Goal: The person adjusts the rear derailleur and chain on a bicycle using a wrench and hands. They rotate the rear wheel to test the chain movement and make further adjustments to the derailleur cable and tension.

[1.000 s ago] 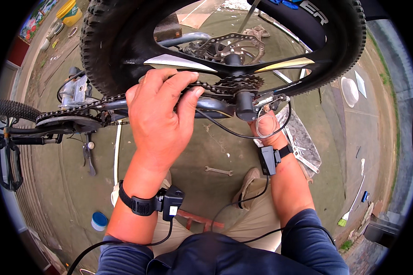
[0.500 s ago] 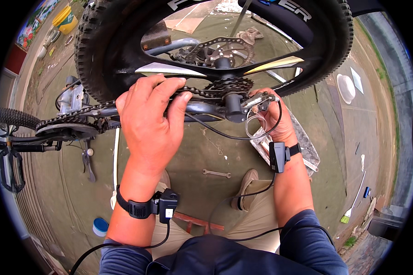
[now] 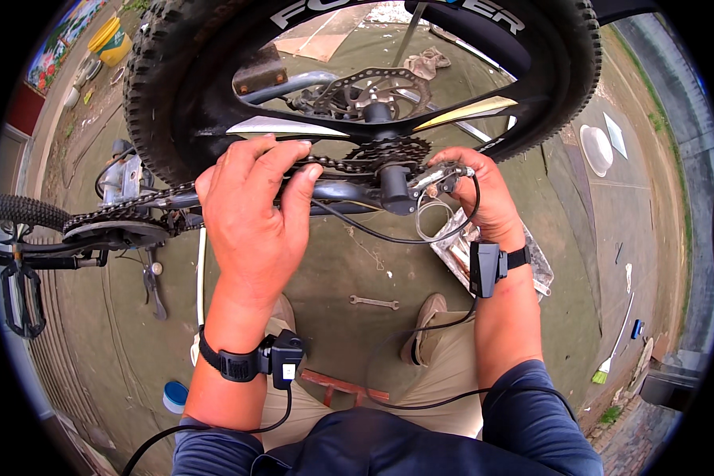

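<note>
A bicycle wheel with a knobbly black tyre [image 3: 147, 87] stands across the far side. My left hand [image 3: 254, 214] is at the chain [image 3: 337, 165], its thumb and fingers closed about the upper run left of the cassette [image 3: 385, 152]. My right hand [image 3: 484, 194] grips the rear derailleur [image 3: 446, 179] from the right, with the forefinger over its top, close to the cogs; the other fingertips are partly hidden. A black cable [image 3: 373, 234] loops beneath the derailleur beside a coil of thin bare wire [image 3: 424, 222]. The chain runs left to the chainring [image 3: 119, 232].
A tray [image 3: 535, 270] of tools lies below my right wrist. An open-ended spanner [image 3: 374, 302] rests on the green ground sheet between my feet, near a red stool frame [image 3: 345, 385]. At left is a pedal [image 3: 22, 300]; a brush [image 3: 603, 371] lies far right.
My right hand has shifted up around the derailleur, and its forefinger now shows over the top. The wheel and bicycle sit slightly further left in view. My left hand stays at the chain.
</note>
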